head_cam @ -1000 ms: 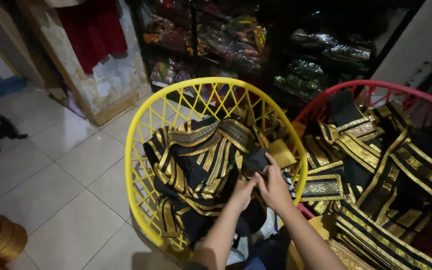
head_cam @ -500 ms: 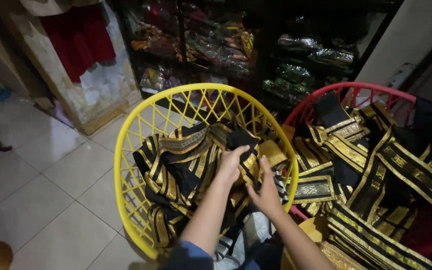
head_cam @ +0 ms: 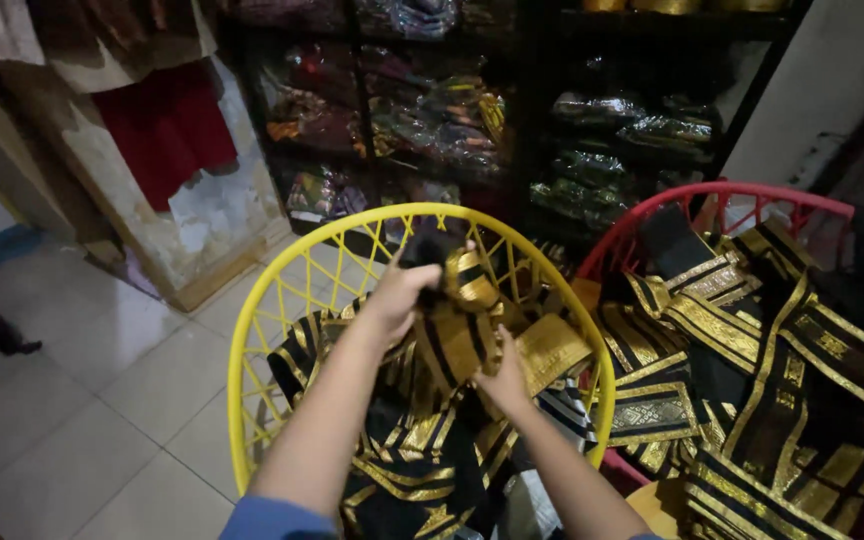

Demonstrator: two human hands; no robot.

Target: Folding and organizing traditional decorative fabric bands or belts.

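**Both hands on a black-and-gold cloth above the yellow basket**

Head view. I see my left hand (head_cam: 399,291) raised over the yellow basket (head_cam: 252,330), fingers closed around the top end of a black-and-gold cloth (head_cam: 457,335). The cloth hangs down from that grip, lifted clear of the pile below it. My right hand (head_cam: 505,380) sits lower and just beside it, closed on the lower part of the same cloth, so the piece is stretched between the two hands.

The cloth is inside the basket's ring, near its middle and a little toward the far rim. The rim curves round on the left and far sides with bare lattice wall showing there; that left part of the basket has the most open room. More black-and-gold pieces fill the basket's floor under my forearms.

On the right the yellow rim runs just beside a red basket (head_cam: 742,192), heaped above its edge with similar striped cloth (head_cam: 752,370); I cannot tell whether the two rims touch. That side is crowded, and one gold panel (head_cam: 550,350) laps over the yellow rim near my right hand.

Beyond both baskets stand dark shelves (head_cam: 552,120) packed with wrapped bundles, close behind the far rims. To the left lies tiled floor (head_cam: 92,400), open up to a worn wall edge with a red garment (head_cam: 167,130) hanging above it.
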